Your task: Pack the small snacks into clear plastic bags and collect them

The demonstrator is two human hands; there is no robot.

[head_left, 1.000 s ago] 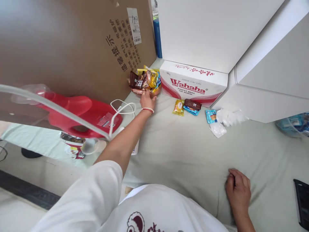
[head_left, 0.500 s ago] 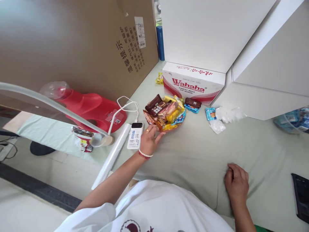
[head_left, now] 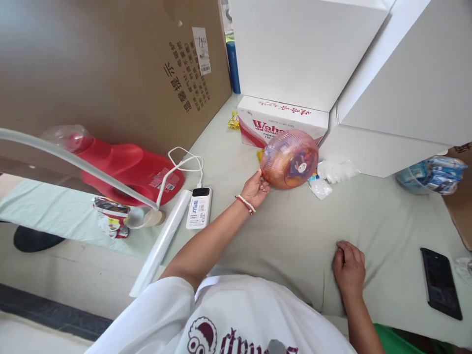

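Note:
My left hand (head_left: 257,188) is closed on the rim of a ribbed, translucent pink-orange bowl (head_left: 291,160). The bowl is tipped over, its underside turned toward me. Colours of wrapped snacks show through its wall, and a yellow wrapper (head_left: 260,155) pokes out at its left side. The snacks themselves are mostly hidden behind it. Beyond the bowl, a white and red Wahaha water carton (head_left: 283,115) is partly covered. My right hand (head_left: 349,268) rests on the cloth to the right with its fingers curled in, and I see nothing in it.
Clear plastic wrappers (head_left: 334,174) lie right of the bowl. A tub of blue snack packets (head_left: 433,177) and a black phone (head_left: 440,282) are farther right. To the left are a white power bank (head_left: 199,209), a white roll (head_left: 162,246), a red bottle (head_left: 132,169) and a large cardboard box (head_left: 110,64).
My left hand has lifted the bowl by its rim and moved right. The bowl, upright with snacks showing before, is now tipped over. My right hand stays on the cloth.

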